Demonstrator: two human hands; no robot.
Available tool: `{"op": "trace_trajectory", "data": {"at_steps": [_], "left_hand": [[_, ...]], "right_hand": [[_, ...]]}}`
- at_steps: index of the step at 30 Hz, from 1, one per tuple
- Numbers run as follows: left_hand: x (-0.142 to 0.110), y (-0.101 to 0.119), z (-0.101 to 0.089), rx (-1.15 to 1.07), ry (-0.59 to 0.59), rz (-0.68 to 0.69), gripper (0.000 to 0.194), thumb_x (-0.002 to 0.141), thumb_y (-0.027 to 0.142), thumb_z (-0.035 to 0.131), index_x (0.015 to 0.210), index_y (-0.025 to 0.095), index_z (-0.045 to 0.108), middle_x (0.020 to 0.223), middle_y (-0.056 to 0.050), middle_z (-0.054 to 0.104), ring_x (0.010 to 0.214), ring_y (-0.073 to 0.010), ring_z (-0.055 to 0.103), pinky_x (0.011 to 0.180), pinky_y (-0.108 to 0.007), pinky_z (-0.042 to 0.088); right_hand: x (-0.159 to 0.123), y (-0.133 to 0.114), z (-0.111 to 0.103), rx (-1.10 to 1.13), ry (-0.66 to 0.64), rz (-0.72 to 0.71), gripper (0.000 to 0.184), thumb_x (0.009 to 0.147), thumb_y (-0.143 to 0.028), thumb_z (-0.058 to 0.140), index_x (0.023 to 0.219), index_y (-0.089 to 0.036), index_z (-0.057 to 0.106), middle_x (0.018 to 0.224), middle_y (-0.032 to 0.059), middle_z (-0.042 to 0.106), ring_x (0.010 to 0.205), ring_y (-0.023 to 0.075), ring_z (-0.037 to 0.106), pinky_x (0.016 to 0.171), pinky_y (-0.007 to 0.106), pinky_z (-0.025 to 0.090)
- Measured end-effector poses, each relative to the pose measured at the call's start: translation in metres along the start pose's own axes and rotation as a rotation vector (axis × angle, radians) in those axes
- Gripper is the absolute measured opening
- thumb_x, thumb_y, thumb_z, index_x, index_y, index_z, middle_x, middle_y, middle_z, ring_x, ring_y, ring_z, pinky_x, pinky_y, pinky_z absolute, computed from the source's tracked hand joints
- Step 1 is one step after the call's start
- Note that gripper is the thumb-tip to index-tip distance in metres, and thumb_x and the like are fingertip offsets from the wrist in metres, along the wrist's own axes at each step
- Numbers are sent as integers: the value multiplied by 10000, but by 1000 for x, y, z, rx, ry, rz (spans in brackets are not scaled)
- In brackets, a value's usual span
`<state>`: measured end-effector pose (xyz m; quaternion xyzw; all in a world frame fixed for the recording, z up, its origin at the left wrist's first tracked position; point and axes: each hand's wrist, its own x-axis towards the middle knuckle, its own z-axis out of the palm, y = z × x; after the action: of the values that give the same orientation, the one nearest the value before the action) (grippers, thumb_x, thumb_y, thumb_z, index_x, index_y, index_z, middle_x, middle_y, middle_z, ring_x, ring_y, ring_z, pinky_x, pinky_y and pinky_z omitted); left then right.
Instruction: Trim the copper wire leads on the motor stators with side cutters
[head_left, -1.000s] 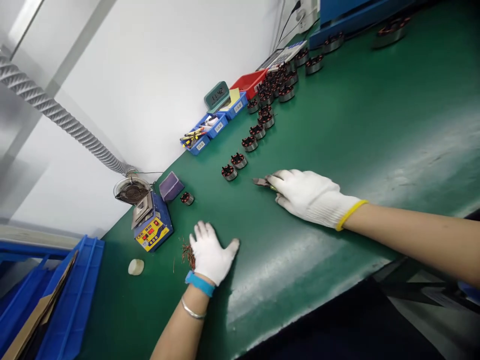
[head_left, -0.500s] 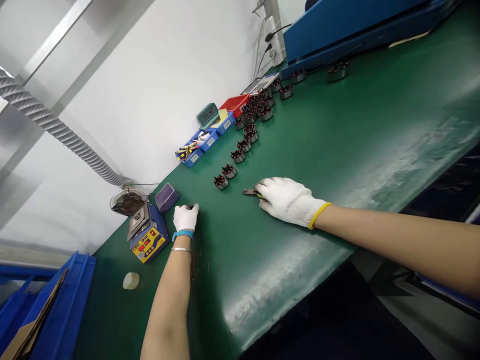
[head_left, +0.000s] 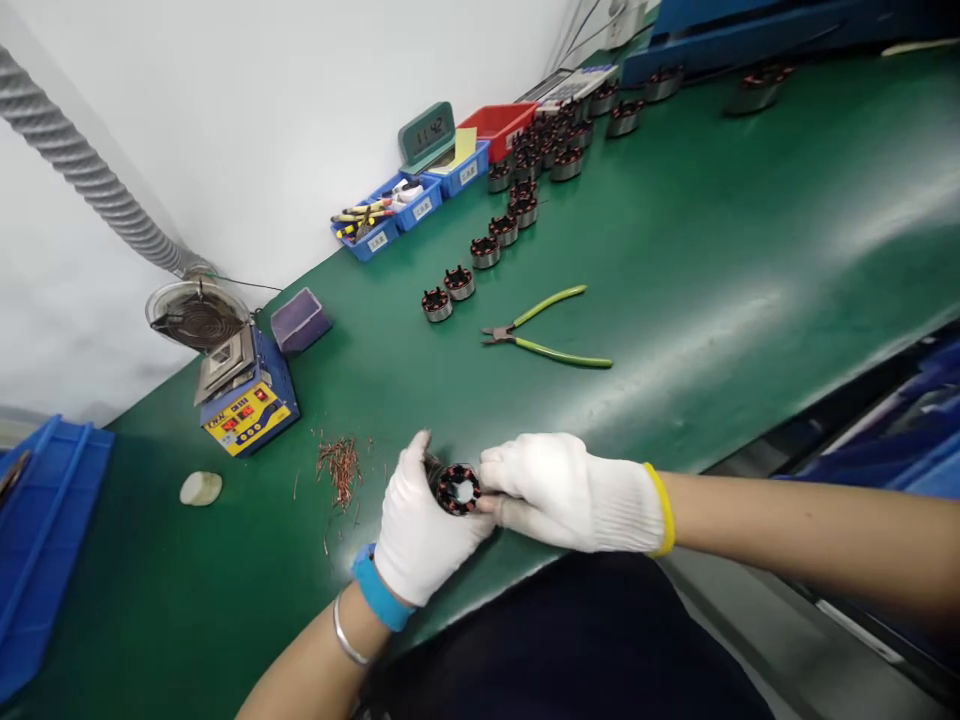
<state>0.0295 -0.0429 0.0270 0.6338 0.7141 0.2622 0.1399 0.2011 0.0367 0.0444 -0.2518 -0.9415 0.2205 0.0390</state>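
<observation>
Near the table's front edge, my gloved left hand point(head_left: 429, 530) is wrapped round a motor stator point(head_left: 450, 492), a ring with a dark metal side and copper windings. My gloved right hand point(head_left: 544, 492) pinches at the stator's right side, its fingertips against the rim. Beyond them, side cutters point(head_left: 504, 335) with green handles lie spread apart on the green table, touched by neither hand. To the left of my left hand lies a small heap of copper wire clippings point(head_left: 343, 470).
Several more stators point(head_left: 485, 252) run in a line toward the back. A solder pot point(head_left: 251, 405), a purple bin point(head_left: 300, 320) and a white round piece point(head_left: 201, 488) stand at left. Blue trays point(head_left: 375, 240), a red tray point(head_left: 504, 130) and a clock point(head_left: 427, 137) line the wall.
My right hand has let go of the side cutters and moved back toward me. My left hand has come right with the stator. Both hands now meet at it, and the wire clippings are uncovered.
</observation>
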Motion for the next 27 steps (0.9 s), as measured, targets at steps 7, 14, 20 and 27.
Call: {"op": "trace_trajectory", "data": {"at_steps": [7,14,20,27], "left_hand": [[4,-5,10,-21,-38,-16,872,657,388,702,1403,160,314,1087,-105,629,965,-271,644,879,-404,546],[1,-9,9,-33,-98,7,911,660,350,697,1436,154,261,1103,-99,626,998,-266,633,900,-387,531],[2,-9,9,-53,-130,-4,908,709,385,667,1458,136,217,1116,-120,630,1018,-274,630,899,-385,516],[5,-7,5,-69,-166,-1,927,676,331,673,1466,152,224,1130,-109,634,1018,-283,632,890,-390,521]], "right_hand": [[6,14,-8,-151,-107,296,304,897,-371,388,832,-200,631,859,89,676,791,250,620,592,291,338],[15,11,-26,412,-148,371,411,871,-398,443,1232,-239,556,1067,53,687,941,219,629,762,303,430],[8,-4,-22,279,-274,342,231,865,-371,450,804,-224,618,782,17,673,714,187,604,580,273,328],[2,-4,-19,174,-309,362,232,846,-294,422,671,-204,543,671,5,602,607,144,524,541,261,283]]}}
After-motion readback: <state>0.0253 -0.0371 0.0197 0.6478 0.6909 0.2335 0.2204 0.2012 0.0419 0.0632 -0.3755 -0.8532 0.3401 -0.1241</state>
